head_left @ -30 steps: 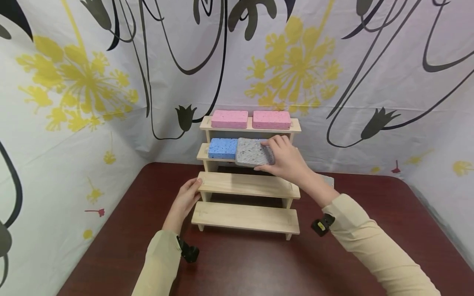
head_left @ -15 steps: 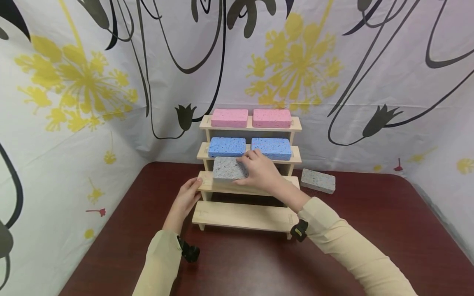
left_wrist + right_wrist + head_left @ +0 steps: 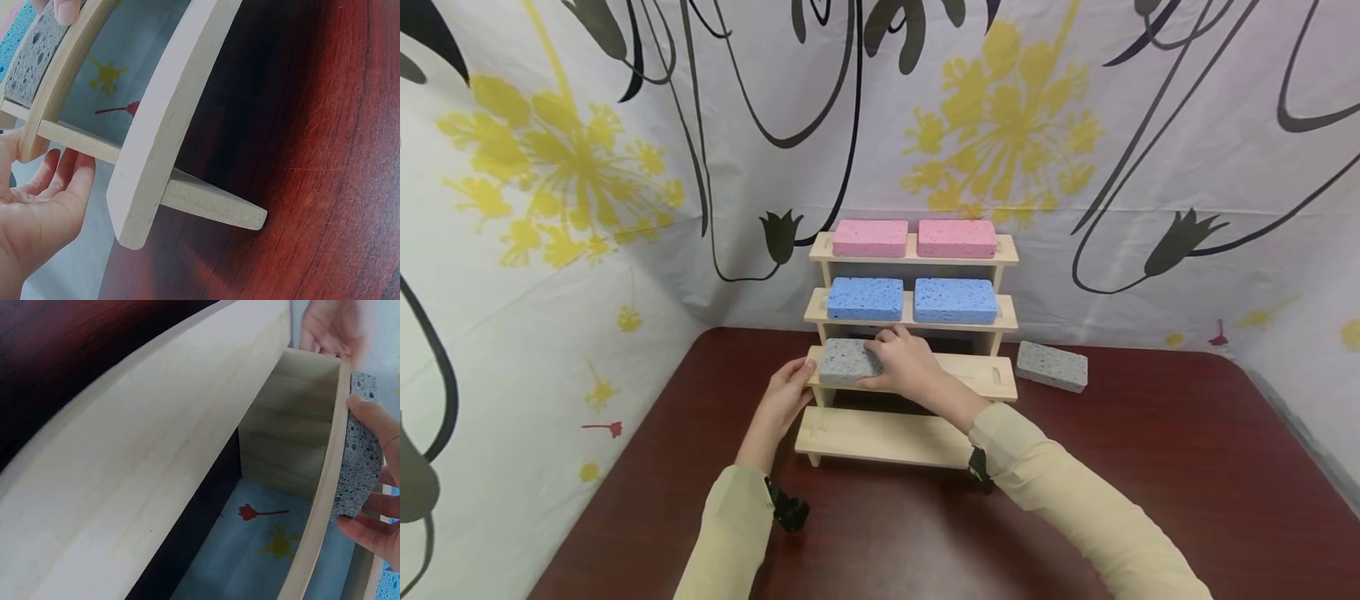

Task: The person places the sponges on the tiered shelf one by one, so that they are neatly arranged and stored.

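Observation:
A grey speckled sponge lies flat at the left end of the second step from the bottom of a wooden tiered stand. My right hand holds this sponge by its right part, thumb along the front edge; the right wrist view shows thumb and fingers round the sponge. At the same step's left end, my left hand grips the stand. From the left wrist view, the left fingers reach under that end. Another grey sponge lies on the table, right of the stand.
Two blue sponges sit side by side on the step above, and two pink sponges on the top step. The dark red table ends at a patterned cloth backdrop behind and at both sides.
My right hand has brought the grey sponge down and left, from in front of the blue sponges onto the step below. My left hand has stayed at the stand's left side.

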`<move>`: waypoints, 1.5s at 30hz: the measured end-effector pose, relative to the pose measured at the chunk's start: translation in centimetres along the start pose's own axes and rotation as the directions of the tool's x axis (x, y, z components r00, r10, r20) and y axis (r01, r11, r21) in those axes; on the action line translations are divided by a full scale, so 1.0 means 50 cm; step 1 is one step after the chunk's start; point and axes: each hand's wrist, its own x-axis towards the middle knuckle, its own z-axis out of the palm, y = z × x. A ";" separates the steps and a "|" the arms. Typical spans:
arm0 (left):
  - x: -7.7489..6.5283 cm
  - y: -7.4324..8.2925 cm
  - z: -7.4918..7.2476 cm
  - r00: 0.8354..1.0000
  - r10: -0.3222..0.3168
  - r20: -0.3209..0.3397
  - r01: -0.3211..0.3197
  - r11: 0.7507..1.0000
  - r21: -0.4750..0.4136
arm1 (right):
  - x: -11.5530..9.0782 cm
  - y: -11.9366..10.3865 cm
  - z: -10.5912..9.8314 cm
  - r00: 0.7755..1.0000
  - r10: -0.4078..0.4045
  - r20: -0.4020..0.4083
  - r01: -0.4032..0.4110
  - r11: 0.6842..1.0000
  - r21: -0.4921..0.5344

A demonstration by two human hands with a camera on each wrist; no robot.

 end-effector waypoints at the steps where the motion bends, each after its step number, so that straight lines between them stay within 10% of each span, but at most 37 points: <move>1: 0.000 0.000 0.001 1.000 0.002 0.000 -0.002 1.000 0.000 | 0.000 0.001 0.003 1.000 -0.001 -0.012 0.001 1.000 -0.010; 16: -0.004 0.002 0.005 1.000 -0.015 -0.015 0.015 1.000 -0.004 | -0.047 0.025 0.008 1.000 0.005 -0.026 -0.003 0.998 0.066; 33: -0.002 0.002 -0.003 1.000 -0.016 0.006 0.016 1.000 0.019 | -0.254 0.241 -0.016 0.964 0.008 -0.267 0.047 0.979 0.199; 39: -0.004 0.007 -0.002 1.000 -0.014 -0.004 0.014 1.000 0.012 | -0.307 0.312 -0.003 0.964 0.202 -0.175 -0.164 0.964 0.209; 45: -0.007 0.005 0.000 1.000 -0.027 -0.002 0.027 0.999 0.021 | -0.341 0.377 0.024 0.918 0.396 0.026 -0.390 0.888 0.243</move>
